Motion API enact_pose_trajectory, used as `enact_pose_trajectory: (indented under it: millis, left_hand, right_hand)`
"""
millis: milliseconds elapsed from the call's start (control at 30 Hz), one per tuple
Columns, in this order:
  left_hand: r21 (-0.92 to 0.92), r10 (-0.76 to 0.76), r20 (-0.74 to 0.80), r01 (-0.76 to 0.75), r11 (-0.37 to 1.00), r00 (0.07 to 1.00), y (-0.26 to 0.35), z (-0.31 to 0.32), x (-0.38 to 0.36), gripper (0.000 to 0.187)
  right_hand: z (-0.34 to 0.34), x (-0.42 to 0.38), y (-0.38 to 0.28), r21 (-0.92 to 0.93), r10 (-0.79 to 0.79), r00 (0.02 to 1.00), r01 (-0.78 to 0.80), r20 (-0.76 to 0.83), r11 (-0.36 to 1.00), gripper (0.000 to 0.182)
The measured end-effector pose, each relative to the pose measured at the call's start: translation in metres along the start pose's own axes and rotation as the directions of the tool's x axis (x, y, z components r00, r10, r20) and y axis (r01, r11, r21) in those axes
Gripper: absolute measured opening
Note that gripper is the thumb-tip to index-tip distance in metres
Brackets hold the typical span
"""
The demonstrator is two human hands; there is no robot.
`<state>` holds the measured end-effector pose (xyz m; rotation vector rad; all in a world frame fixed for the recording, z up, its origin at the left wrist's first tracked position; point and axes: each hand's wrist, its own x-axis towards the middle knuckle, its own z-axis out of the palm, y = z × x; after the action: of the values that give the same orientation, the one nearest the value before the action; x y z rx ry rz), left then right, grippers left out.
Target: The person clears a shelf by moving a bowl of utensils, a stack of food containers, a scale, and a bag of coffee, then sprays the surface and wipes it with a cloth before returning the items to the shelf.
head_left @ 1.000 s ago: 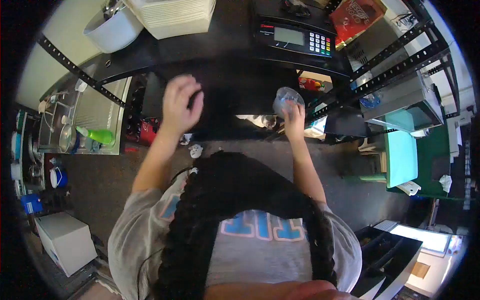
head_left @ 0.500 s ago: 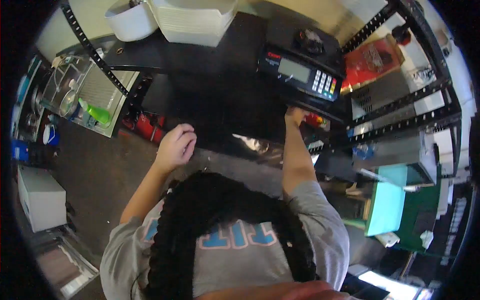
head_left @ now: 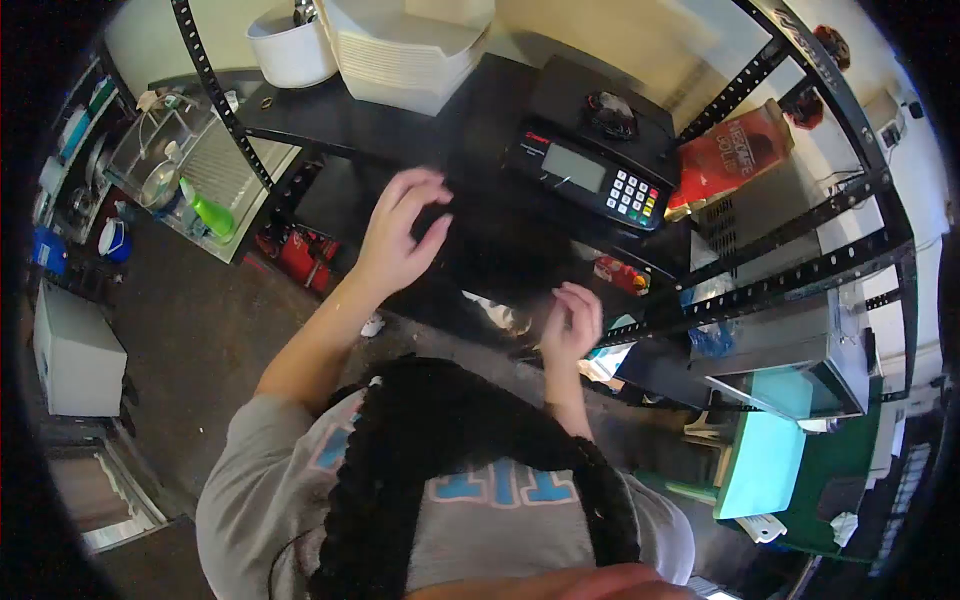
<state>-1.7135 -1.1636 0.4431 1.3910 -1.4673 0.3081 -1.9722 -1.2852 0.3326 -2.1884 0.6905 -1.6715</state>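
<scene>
My left hand (head_left: pixel 403 232) is raised over the front of the black shelf (head_left: pixel 360 125), its fingers apart and slightly curled, with nothing in it. Near the shelf's front edge, lower and to the right, is my right hand (head_left: pixel 574 322), loosely curled and empty, thumb apart from the fingers. A black scale (head_left: pixel 590 175) with a display and keypad sits at the right of the shelf, a small dark object (head_left: pixel 610 116) on top. At the back left stand a stack of white trays (head_left: pixel 405 65) and a white container (head_left: pixel 290 52).
A red pouch (head_left: pixel 735 155) stands right of the scale beside perforated black posts. To the left is a metal sink (head_left: pixel 200 165) with a green spray bottle (head_left: pixel 210 212). A turquoise panel (head_left: pixel 765 460) is at the lower right; a white box (head_left: pixel 80 350) stands on the floor at far left.
My left hand has risen forward and right, over the shelf, and its fingers have opened. My right hand has drawn back from beneath the scale toward my body. The view has shifted slightly.
</scene>
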Motion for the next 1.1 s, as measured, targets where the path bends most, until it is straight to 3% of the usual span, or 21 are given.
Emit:
enact_pose_trajectory:
  millis: [67, 100, 200, 267, 300, 400, 500, 533, 567, 633, 700, 767, 833, 900, 933, 967, 1033, 1100]
  left_hand:
    - [-0.031, 0.001, -0.008, -0.001, 1.0, 1.0, 0.008, 0.015, 0.032, 0.03]
    - [-0.041, 0.008, 0.002, -0.008, 0.999, 1.0, 0.005, 0.026, 0.045, 0.03]
    - [-0.104, -0.091, 0.018, 0.093, 0.99, 0.996, -0.007, 0.056, 0.073, 0.042]
    - [-0.054, -0.328, 0.164, 0.341, 0.939, 0.93, -0.016, 0.07, 0.086, 0.059]
    - [-0.061, -0.312, 0.176, 0.327, 0.943, 0.934, -0.02, 0.074, 0.088, 0.059]
    - [0.134, -0.305, 0.252, 0.279, 0.951, 0.918, -0.029, 0.081, 0.093, 0.07]
    - [0.136, -0.381, 0.263, 0.357, 0.924, 0.887, -0.023, 0.077, 0.098, 0.07]
    - [0.128, -0.376, 0.27, 0.354, 0.927, 0.887, -0.027, 0.078, 0.095, 0.07]
    - [0.101, -0.344, 0.255, 0.329, 0.939, 0.904, -0.036, 0.079, 0.093, 0.07]
    - [0.065, -0.35, 0.301, 0.347, 0.935, 0.887, -0.036, 0.073, 0.098, 0.072]
    - [0.06, -0.273, 0.242, 0.267, 0.962, 0.931, -0.064, 0.076, 0.093, 0.076]
    - [0.129, -0.305, 0.27, 0.28, 0.951, 0.913, -0.047, 0.057, 0.099, 0.078]
    - [0.049, -0.422, 0.269, 0.425, 0.904, 0.866, -0.039, 0.046, 0.102, 0.079]
    - [0.009, -0.47, 0.275, 0.487, 0.874, 0.839, -0.04, 0.048, 0.101, 0.079]
    - [0.027, -0.382, 0.182, 0.384, 0.923, 0.906, -0.045, 0.053, 0.097, 0.079]
    - [0.056, -0.287, 0.088, 0.283, 0.958, 0.954, -0.045, 0.056, 0.094, 0.08]
    - [0.069, -0.26, 0.073, 0.256, 0.964, 0.963, -0.041, 0.054, 0.09, 0.079]
    - [0.083, -0.226, 0.06, 0.221, 0.972, 0.972, -0.035, 0.051, 0.09, 0.079]
  right_hand:
    - [-0.031, 0.048, -0.031, -0.103, -0.25, 0.962, 0.239, -0.112, 0.966, 0.018]
    - [-0.039, 0.076, -0.045, -0.17, -0.263, 0.954, 0.237, -0.147, 0.956, 0.017]
    - [-0.052, 0.132, -0.062, -0.432, -0.056, 0.998, 0.036, -0.033, 0.901, 0.049]
    - [-0.049, 0.15, -0.053, -0.569, 0.226, 0.974, -0.166, 0.035, 0.806, 0.049]
    - [-0.048, 0.159, -0.05, -0.628, 0.404, 0.912, -0.274, 0.071, 0.729, 0.047]
    - [-0.04, 0.161, -0.023, -0.633, 0.351, 0.935, -0.247, 0.042, 0.733, 0.04]
    - [-0.038, 0.164, -0.007, -0.584, 0.204, 0.979, -0.157, 0.014, 0.796, 0.035]
    - [-0.037, 0.167, -0.014, -0.6, 0.255, 0.967, -0.199, 0.01, 0.775, 0.034]
    - [-0.034, 0.169, -0.012, -0.598, 0.175, 0.984, -0.132, 0.014, 0.791, 0.033]
    - [-0.033, 0.177, -0.019, -0.588, 0.353, 0.935, -0.264, 0.04, 0.764, 0.035]
    - [-0.025, 0.178, -0.004, -0.514, 0.293, 0.955, -0.227, 0.05, 0.827, 0.037]
    - [-0.012, 0.182, -0.003, -0.474, 0.287, 0.953, -0.21, 0.096, 0.855, 0.037]
    - [-0.004, 0.179, 0.004, -0.441, 0.272, 0.96, -0.217, 0.064, 0.871, 0.033]
    - [-0.011, 0.185, 0.002, -0.303, 0.058, 0.987, -0.101, -0.149, 0.947, 0.03]
    - [-0.024, 0.193, -0.018, -0.351, 0.009, 0.954, -0.119, -0.301, 0.929, 0.034]
    - [-0.027, 0.194, -0.015, -0.294, 0.036, 0.861, -0.212, -0.507, 0.932, 0.039]
    - [-0.025, 0.205, -0.005, -0.25, -0.032, 0.766, -0.169, -0.642, 0.953, 0.041]
    - [-0.015, 0.218, 0.055, -0.193, -0.017, 0.728, -0.159, -0.686, 0.968, 0.04]
